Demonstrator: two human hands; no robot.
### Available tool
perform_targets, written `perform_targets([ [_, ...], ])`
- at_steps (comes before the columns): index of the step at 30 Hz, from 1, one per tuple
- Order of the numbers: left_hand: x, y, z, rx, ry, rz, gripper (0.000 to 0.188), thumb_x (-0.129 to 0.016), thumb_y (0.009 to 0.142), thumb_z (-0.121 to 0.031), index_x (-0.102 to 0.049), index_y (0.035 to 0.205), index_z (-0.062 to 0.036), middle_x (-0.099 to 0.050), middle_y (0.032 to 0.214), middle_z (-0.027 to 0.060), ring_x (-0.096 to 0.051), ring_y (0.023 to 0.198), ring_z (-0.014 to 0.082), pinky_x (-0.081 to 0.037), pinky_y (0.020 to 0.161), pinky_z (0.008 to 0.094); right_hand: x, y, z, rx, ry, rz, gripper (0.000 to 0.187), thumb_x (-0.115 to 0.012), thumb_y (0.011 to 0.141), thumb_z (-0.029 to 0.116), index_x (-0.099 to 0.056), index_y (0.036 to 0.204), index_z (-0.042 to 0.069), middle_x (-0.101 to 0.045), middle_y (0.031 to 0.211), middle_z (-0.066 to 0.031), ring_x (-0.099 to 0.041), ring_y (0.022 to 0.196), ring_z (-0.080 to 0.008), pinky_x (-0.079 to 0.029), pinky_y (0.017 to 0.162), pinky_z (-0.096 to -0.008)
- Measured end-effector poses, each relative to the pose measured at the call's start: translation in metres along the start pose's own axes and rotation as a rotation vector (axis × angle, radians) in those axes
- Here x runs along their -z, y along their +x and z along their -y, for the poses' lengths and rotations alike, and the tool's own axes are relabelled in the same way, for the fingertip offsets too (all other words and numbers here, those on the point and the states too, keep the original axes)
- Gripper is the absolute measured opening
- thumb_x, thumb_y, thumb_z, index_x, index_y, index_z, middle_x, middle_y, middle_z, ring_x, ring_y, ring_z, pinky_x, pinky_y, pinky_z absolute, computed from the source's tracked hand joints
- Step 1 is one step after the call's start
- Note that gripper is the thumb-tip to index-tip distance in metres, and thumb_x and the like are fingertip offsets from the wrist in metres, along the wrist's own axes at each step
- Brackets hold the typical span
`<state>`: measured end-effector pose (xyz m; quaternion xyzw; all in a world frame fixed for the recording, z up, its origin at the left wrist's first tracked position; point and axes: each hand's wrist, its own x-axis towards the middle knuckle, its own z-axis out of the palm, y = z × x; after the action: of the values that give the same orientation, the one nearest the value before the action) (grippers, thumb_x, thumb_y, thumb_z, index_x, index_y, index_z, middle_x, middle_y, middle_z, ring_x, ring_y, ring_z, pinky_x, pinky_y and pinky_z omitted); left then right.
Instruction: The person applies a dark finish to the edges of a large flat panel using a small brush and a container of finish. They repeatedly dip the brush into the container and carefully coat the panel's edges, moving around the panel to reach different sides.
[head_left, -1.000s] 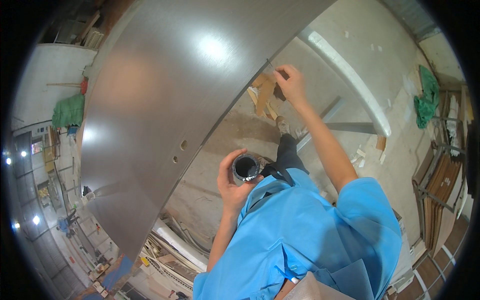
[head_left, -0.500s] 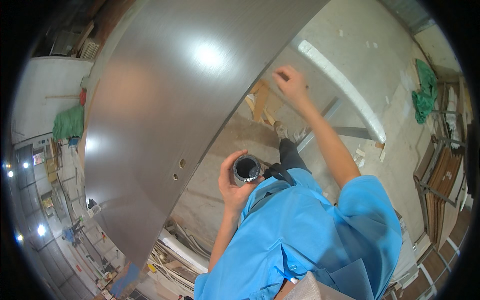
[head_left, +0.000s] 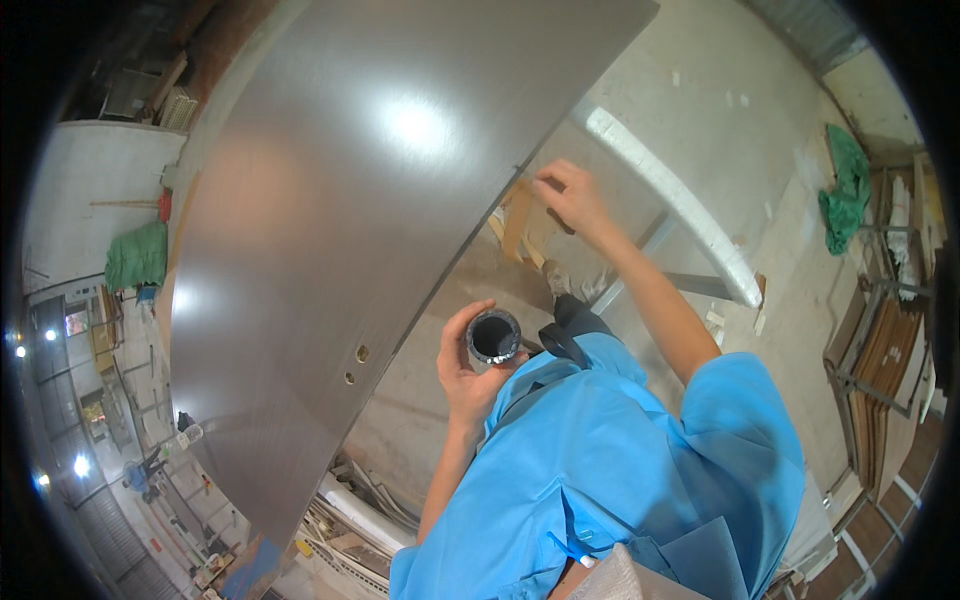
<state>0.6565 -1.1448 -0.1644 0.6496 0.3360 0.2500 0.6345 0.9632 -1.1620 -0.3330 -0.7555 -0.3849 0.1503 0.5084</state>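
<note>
My left hand (head_left: 465,375) is wrapped round a small round cup (head_left: 493,336) with a crusted rim and a dark inside. I hold it upright in front of my body, beside the edge of a large door panel (head_left: 300,230). The panel is grey-brown with a wood grain and has two holes near its edge. Farther off, my right hand (head_left: 575,200) is closed in a pinch just off the panel's long edge. What its fingertips hold, if anything, is too small to make out. A tiny dark mark (head_left: 518,170) shows on the edge close to them.
A white-wrapped bar (head_left: 675,205) runs along a metal support right of my right hand. Wood scraps (head_left: 515,225) lie below the panel's edge. To the right stand a rack of brown boards (head_left: 885,370) and a green cloth (head_left: 848,190). Another green cloth (head_left: 137,255) is beyond the panel.
My right hand has come down and slightly left, closer to the panel's edge. My left hand keeps the cup in the same place.
</note>
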Motion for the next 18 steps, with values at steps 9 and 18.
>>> perform_targets([
  [9, -0.013, 0.015, 0.000, -0.047, 0.005, -0.066, 0.079, -0.098, 0.070, -0.007, -0.062, 0.140, -0.0057, -0.068, 0.140, 0.0113, -0.066, 0.125, 0.0225, -0.050, 0.112, 0.0382, 0.030, 0.032, -0.023, -0.124, -0.046, -0.018, 0.023, -0.076, 0.095, 0.020, -0.074, 0.105, -0.001, -0.075, 0.102, -0.0131, -0.071, 0.080, -0.0261, -0.055, 0.076, -0.0367],
  [18, -0.024, 0.031, 0.001, -0.060, -0.005, -0.112, 0.077, -0.098, 0.070, -0.006, -0.064, 0.139, -0.0057, -0.069, 0.139, 0.0102, -0.068, 0.122, 0.0216, -0.050, 0.110, 0.0377, 0.033, 0.045, -0.027, -0.178, -0.052, -0.165, 0.017, -0.074, 0.096, 0.018, -0.076, 0.104, 0.002, -0.073, 0.098, -0.0138, -0.072, 0.087, -0.0299, -0.056, 0.079, -0.0392],
])
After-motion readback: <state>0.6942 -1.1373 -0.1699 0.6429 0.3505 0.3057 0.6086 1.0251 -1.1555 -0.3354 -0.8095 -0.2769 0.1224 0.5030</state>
